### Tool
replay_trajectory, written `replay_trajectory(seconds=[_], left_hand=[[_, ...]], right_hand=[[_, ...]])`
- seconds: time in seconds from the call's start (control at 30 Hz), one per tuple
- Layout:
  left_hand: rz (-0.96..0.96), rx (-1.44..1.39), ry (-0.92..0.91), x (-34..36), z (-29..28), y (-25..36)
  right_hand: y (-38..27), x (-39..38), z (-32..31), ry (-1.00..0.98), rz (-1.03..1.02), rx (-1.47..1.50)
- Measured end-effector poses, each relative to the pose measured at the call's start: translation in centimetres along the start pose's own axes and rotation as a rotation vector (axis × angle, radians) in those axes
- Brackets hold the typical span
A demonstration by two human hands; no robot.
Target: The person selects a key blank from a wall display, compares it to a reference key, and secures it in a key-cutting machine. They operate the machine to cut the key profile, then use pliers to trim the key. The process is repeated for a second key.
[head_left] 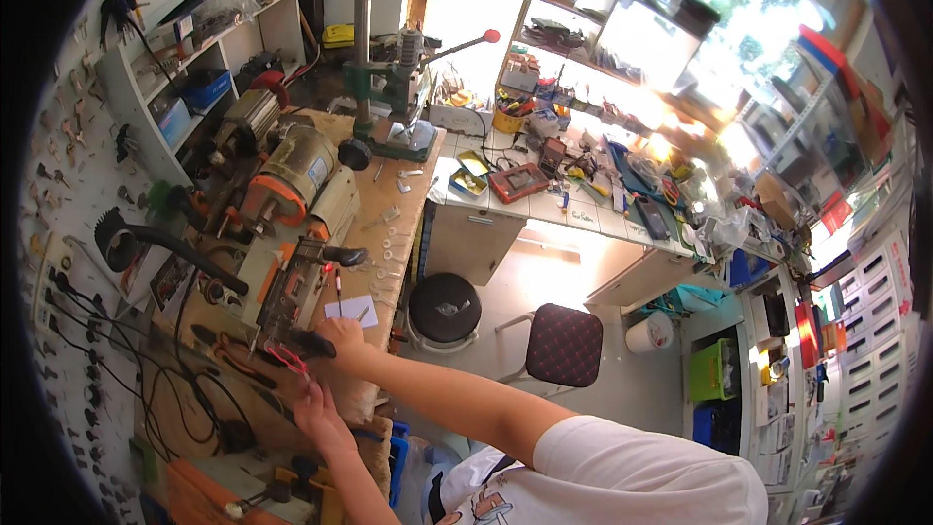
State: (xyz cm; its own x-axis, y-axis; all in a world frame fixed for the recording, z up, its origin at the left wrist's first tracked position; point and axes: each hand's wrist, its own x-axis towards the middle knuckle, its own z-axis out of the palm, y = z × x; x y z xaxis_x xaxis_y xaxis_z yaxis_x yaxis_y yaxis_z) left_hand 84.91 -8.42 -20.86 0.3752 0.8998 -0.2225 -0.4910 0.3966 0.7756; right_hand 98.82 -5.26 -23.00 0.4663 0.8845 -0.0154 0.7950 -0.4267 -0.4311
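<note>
At the front end of a key cutting machine (282,277) on the wooden bench, my right hand (342,342) is closed at a black knob (313,344), its fingers curled against it. Just below it, my left hand (319,416) reaches up with the fingers bent around the lower end of a thin red-pink looped thing (288,358). This thing's kind is too small to make out. Beside my right hand lies a white paper (352,311) with a small slim piece on it. Pliers with dark handles (233,355) rest on the bench left of my hands.
A green drill press (389,97) with a red-tipped lever stands at the bench's far end. Several keys and metal rings (389,243) lie along the bench edge. A black round stool (444,309) and a padded chair (564,345) stand to the right. Black cables (146,379) hang at the left.
</note>
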Motion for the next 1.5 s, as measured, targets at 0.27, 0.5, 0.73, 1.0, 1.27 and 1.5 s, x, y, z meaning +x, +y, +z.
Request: replay_trajectory(seconds=[0.27, 0.5, 0.73, 1.0, 1.27, 1.5], left_hand=[[0.020, -0.205, 0.051, 2.0, 3.0, 0.7], [-0.049, -0.440, 0.004, 3.2, 2.9, 2.7], [-0.162, -0.532, 0.008, 5.5, 0.7, -0.4], [0.028, -0.251, -0.042, 4.1, 2.1, -0.3], [0.158, -0.180, -0.142, 4.2, 3.9, -0.4], [0.155, -0.290, -0.100, 5.3, 3.3, -1.6]], right_hand=[[-0.2, -2.2, -4.4, -0.145, 0.128, 0.246], [2.8, -0.2, 1.6, 0.247, -0.323, 0.124], [5.9, 1.5, 2.7, 0.009, -0.118, 0.228], [0.6, -0.2, -0.3, -0.064, -0.104, -0.037], [1.1, 0.5, -1.4, -0.059, -0.160, 0.069], [4.1, 0.5, 1.8, -0.123, -0.207, 0.349]])
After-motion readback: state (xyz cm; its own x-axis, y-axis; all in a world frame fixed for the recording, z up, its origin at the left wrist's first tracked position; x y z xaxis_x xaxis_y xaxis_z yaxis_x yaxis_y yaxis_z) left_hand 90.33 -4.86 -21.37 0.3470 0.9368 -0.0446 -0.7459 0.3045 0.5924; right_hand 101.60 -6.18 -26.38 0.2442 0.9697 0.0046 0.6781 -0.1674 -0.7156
